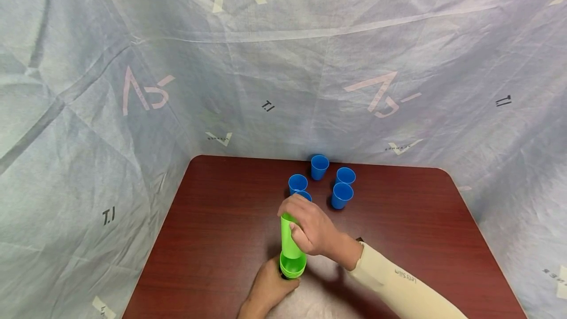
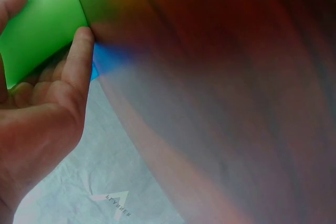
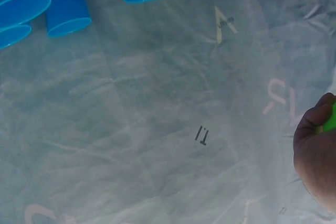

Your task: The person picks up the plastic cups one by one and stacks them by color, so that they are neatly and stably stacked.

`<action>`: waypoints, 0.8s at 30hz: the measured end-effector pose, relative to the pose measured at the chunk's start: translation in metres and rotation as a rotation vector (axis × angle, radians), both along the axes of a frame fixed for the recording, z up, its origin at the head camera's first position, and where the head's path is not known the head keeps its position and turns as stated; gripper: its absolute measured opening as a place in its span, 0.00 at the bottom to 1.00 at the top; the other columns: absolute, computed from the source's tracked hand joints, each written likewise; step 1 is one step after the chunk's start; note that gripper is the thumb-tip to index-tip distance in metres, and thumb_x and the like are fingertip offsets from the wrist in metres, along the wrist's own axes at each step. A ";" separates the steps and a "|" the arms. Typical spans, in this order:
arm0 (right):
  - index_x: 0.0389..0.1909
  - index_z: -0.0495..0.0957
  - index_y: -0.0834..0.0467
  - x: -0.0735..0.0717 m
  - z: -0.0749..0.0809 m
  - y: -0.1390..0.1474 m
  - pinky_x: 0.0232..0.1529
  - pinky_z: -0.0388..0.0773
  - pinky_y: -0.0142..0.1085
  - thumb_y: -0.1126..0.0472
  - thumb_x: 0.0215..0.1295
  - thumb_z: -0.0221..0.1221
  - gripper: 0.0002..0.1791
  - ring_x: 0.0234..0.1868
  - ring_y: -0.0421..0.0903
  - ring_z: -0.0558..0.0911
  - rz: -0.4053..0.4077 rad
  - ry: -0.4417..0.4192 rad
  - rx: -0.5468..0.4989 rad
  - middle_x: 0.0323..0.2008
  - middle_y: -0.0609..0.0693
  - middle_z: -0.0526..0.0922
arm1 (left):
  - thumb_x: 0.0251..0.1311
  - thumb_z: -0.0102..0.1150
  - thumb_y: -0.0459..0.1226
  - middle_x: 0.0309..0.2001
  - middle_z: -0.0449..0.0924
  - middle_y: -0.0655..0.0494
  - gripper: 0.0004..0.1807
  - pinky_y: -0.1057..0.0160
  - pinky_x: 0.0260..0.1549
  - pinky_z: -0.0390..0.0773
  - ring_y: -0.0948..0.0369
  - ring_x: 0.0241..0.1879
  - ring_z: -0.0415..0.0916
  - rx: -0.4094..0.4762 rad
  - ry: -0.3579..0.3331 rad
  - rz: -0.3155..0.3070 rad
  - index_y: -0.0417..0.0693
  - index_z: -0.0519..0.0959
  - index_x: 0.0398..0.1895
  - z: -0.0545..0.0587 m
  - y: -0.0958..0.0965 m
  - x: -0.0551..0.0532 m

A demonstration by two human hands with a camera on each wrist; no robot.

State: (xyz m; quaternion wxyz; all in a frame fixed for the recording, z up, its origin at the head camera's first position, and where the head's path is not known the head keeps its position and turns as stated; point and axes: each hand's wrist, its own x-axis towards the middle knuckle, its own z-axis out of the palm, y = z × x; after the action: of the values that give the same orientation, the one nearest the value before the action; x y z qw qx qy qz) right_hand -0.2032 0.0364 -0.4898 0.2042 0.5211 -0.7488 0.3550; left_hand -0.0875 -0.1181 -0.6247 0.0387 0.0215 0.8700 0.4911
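My left hand (image 1: 271,282) grips a stack of green cups (image 1: 293,274) near the front of the table, its nested rims facing up. In the left wrist view, the fingers and thumb wrap around the green wall of the stack (image 2: 44,27). My right hand (image 1: 313,228) holds another green cup (image 1: 290,244) by its upper part, upright over the stack. This cup's lower end overlaps the stack's mouth in the head view. At the right edge of the right wrist view, only part of the right hand (image 3: 315,156) and a sliver of green show.
Several blue cups stand mouth up beyond my hands: one at the back (image 1: 320,167), two at the right (image 1: 342,197), two at the left (image 1: 298,184), the nearer partly hidden by my right hand. A grey printed sheet (image 1: 283,87) hangs around the dark red table (image 1: 212,230).
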 end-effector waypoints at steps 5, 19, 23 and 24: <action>0.45 0.79 0.58 0.005 -0.007 0.001 0.44 0.79 0.34 0.62 0.57 0.47 0.17 0.44 0.43 0.78 0.018 0.016 0.012 0.43 0.49 0.82 | 0.44 0.80 0.37 0.32 0.83 0.66 0.20 0.65 0.34 0.77 0.71 0.31 0.74 -0.007 0.006 -0.011 0.56 0.80 0.39 -0.001 0.000 -0.001; 0.39 0.78 0.56 0.019 -0.022 0.002 0.42 0.76 0.32 0.58 0.46 0.50 0.18 0.40 0.42 0.76 0.054 0.106 0.022 0.39 0.47 0.81 | 0.44 0.80 0.36 0.31 0.83 0.64 0.19 0.68 0.31 0.76 0.74 0.29 0.72 -0.013 0.149 -0.028 0.55 0.81 0.38 -0.005 0.002 -0.001; 0.40 0.78 0.56 0.023 -0.025 0.002 0.41 0.75 0.31 0.56 0.46 0.52 0.19 0.39 0.42 0.76 0.056 0.134 0.020 0.39 0.47 0.81 | 0.45 0.78 0.35 0.30 0.81 0.66 0.17 0.71 0.30 0.74 0.74 0.28 0.71 -0.018 0.209 -0.030 0.57 0.80 0.37 -0.007 0.002 0.000; 0.40 0.78 0.56 0.024 -0.025 0.002 0.41 0.75 0.30 0.55 0.46 0.52 0.19 0.39 0.42 0.75 0.055 0.139 0.020 0.39 0.47 0.81 | 0.46 0.78 0.35 0.30 0.81 0.66 0.17 0.71 0.30 0.74 0.75 0.28 0.71 -0.021 0.220 -0.032 0.57 0.80 0.37 -0.007 0.002 0.000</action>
State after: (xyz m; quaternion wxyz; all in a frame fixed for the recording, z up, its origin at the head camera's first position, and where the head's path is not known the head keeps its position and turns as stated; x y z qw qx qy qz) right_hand -0.1789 0.0382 -0.5152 0.2405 0.5668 -0.7219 0.3158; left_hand -0.0874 -0.1163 -0.6319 -0.0490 0.0888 0.8735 0.4761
